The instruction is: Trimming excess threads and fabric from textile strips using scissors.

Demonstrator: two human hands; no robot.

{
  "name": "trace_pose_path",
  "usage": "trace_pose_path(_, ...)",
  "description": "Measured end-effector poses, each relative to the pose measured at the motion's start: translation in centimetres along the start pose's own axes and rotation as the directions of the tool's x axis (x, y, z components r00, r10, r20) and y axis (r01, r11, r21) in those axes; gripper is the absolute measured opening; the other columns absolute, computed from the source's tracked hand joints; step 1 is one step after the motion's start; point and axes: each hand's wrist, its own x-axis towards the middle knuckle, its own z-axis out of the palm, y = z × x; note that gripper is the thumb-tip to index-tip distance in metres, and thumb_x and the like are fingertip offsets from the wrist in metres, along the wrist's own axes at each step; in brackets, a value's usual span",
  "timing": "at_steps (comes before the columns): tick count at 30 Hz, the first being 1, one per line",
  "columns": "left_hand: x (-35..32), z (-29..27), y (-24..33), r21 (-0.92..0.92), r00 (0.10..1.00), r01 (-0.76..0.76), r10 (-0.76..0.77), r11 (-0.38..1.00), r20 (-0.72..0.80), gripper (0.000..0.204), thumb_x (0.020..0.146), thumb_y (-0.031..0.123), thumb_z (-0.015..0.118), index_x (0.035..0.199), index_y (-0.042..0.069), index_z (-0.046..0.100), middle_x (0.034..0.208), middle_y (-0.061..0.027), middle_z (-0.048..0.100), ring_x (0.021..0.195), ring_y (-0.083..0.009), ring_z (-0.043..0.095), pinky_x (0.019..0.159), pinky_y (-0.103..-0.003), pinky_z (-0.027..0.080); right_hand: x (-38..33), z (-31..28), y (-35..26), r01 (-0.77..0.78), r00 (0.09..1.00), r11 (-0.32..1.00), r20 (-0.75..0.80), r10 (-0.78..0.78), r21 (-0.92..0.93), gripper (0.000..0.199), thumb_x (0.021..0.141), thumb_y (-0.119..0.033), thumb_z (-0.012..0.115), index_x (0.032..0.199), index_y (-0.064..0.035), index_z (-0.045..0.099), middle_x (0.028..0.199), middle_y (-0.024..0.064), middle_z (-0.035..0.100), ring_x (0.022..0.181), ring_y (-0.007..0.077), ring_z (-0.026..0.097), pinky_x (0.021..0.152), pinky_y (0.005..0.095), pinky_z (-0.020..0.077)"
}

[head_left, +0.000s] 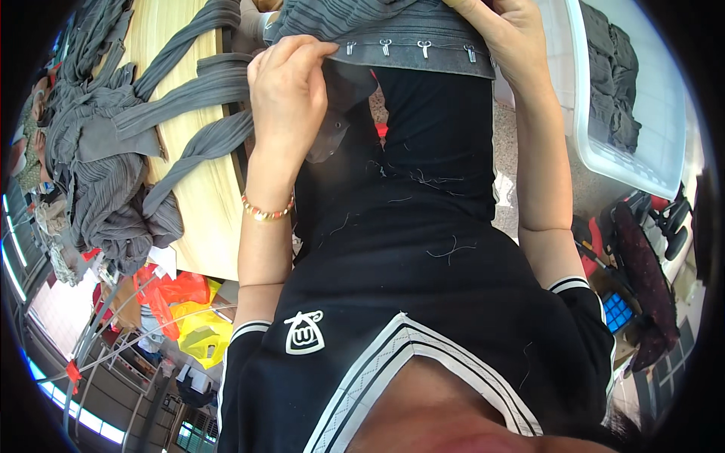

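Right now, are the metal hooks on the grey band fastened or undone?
Undone: the hooks hang free along the grey band, stretched between both hands, left hand, right hand.

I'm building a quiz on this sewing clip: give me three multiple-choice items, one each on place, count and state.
1. Where is the white bin?
A. On the person's right
B. On the wooden table
C. On the person's lap

2. How many metal hooks show on the grey waistband?
A. One
B. Four
C. Nine

3. What is the left hand doing?
A. Hanging free
B. Gripping the waistband's edge
C. Holding scissors

Answers: 1 A, it sits at the right edge, off the wooden table. 2 B, four hooks in a row. 3 B, its fingers curl over the band; the right hand holds the other end.
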Motion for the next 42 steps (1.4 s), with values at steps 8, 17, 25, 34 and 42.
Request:
trace_pose_path(8, 3.1, -2.9, 5.3, -0.235, 0.997, 0.066, -0.057, 0.970, 0.045, 0.020, 0.088, 0.008, 0.075, 0.107, 0.003, 0.071, 0.103, -0.0086, 0.071, 0.101, -0.0247, 0.065, 0.093, -0.033, 0.048, 1.1, 2.3, -3.4, -0.471, 0.876, 0.817, -0.288, 0.387, -0.333, 0.028, 0.097, -0.005, 0.070, 0.123, 0.0033, 0.070, 0.101, 0.0010, 0.071, 0.089, 0.0073, 0.064, 0.081, 0.0209, 0.0515)
trace_pose_path(17, 3.7, 0.9, 5.1, -0.288, 0.999, 0.046, -0.038, 0.957, 0.035, 0.018, 0.083, 0.012, 0.082, 0.095, 0.005, 0.072, 0.097, -0.0045, 0.071, 0.093, -0.0229, 0.064, 0.082, -0.034, 0.050, -0.7, 2.2, -4.9, -0.330, 0.944, 0.690, -0.243, 0.225, -0.644, 0.031, 0.093, -0.001, 0.072, 0.124, 0.0011, 0.071, 0.099, -0.0010, 0.066, 0.086, 0.0068, 0.060, 0.076, 0.0206, 0.0470)
trace_pose_path(25, 3.7, 0.0, 4.8, -0.334, 0.993, -0.107, 0.086, 0.936, -0.078, 0.016, 0.080, 0.002, 0.079, 0.086, 0.002, 0.064, 0.091, -0.0108, 0.065, 0.089, -0.0297, 0.062, 0.079, -0.038, 0.048, -3.6, 0.7, -7.5, -0.031, 0.981, 0.428, 0.055, 0.187, -0.903, 0.038, 0.086, -0.007, 0.080, 0.124, -0.0048, 0.075, 0.085, -0.0018, 0.057, 0.077, 0.0056, 0.050, 0.065, 0.0203, 0.0362)
trace_pose_path(34, 3.6, 0.4, 4.8, -0.213, 0.978, -0.183, 0.156, 0.960, -0.135, 0.017, 0.079, 0.005, 0.084, 0.091, 0.006, 0.071, 0.092, -0.0029, 0.071, 0.085, -0.0215, 0.065, 0.076, -0.031, 0.051, -3.4, 1.9, -8.8, 0.021, 0.949, 0.300, 0.113, 0.293, -0.954, 0.041, 0.084, -0.006, 0.081, 0.124, -0.0101, 0.076, 0.084, 0.0000, 0.058, 0.075, 0.0084, 0.053, 0.064, 0.0225, 0.0409)
trace_pose_path(42, 3.3, 0.8, 5.3, -0.377, 0.989, -0.121, 0.081, 0.918, -0.120, 0.015, 0.083, -0.003, 0.079, 0.094, 0.005, 0.071, 0.093, -0.0055, 0.076, 0.083, -0.0190, 0.069, 0.075, -0.028, 0.054, -3.0, 2.2, -9.2, 0.098, 0.935, 0.271, 0.182, 0.304, -0.958, 0.040, 0.083, -0.007, 0.081, 0.122, -0.0119, 0.077, 0.082, 0.0012, 0.057, 0.073, 0.0107, 0.053, 0.063, 0.0250, 0.0421)
